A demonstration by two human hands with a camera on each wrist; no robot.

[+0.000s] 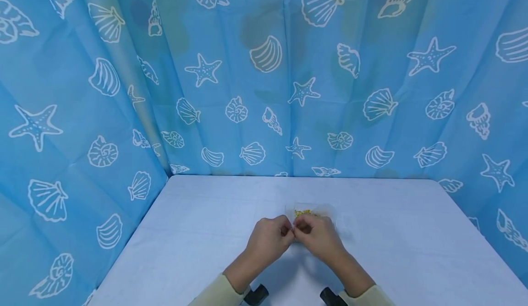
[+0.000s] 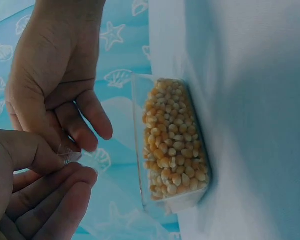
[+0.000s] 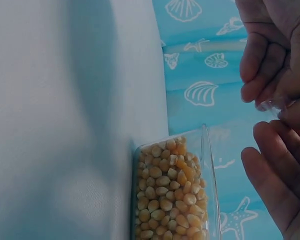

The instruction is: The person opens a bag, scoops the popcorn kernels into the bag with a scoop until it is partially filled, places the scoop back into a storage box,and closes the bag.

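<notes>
Both hands meet fingertip to fingertip above the near side of a clear plastic box (image 2: 138, 145) filled with yellow corn kernels (image 2: 172, 140). My left hand (image 1: 270, 237) and my right hand (image 1: 319, 239) pinch a small bit of thin clear plastic (image 2: 69, 155) between thumbs and fingers. That bit also shows in the right wrist view as a shiny clear scrap (image 3: 275, 106); most of it is hidden by the fingers. Some fingers of each hand are loosely bent away from the pinch. Partly covered by the hands in the head view, the box stands upright on the table.
A white-covered table (image 1: 206, 214) spreads around the hands. Blue curtains (image 1: 264, 90) with white shell and starfish prints hang behind it and at the sides. Black wrist-camera mounts (image 1: 256, 295) sit at both cuffs.
</notes>
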